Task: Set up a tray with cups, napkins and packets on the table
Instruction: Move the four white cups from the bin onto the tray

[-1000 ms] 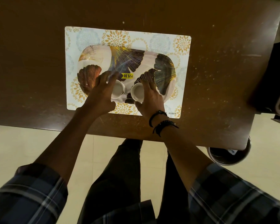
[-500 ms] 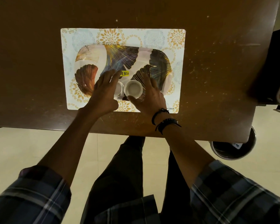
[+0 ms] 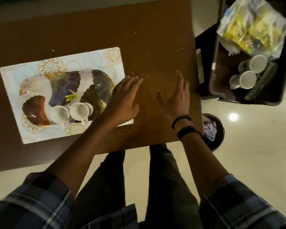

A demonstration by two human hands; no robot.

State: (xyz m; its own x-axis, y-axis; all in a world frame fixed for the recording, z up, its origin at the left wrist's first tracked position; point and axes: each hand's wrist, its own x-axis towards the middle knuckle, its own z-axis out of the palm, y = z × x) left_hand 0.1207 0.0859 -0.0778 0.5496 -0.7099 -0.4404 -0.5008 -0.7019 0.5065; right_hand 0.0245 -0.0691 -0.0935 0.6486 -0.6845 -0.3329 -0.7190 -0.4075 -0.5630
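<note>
Glossy oval tray (image 3: 40, 83) printed with fan shapes on a floral placemat (image 3: 12, 75), two smooth white cups (image 3: 59, 114) side by side at its near edge, left hand (image 3: 124, 98) and right hand (image 3: 175, 98) now off the cups, fingers (image 3: 135, 80) straight and empty over the speckled brown tabletop (image 3: 89, 30)

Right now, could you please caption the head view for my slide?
White ceramic cups on a leaf-patterned oval tray; open left hand and right hand over the brown wooden table.

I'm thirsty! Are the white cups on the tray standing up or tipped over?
Standing up: both small white ceramic cups on the patterned oval tray show round open mouths facing upward.
</note>
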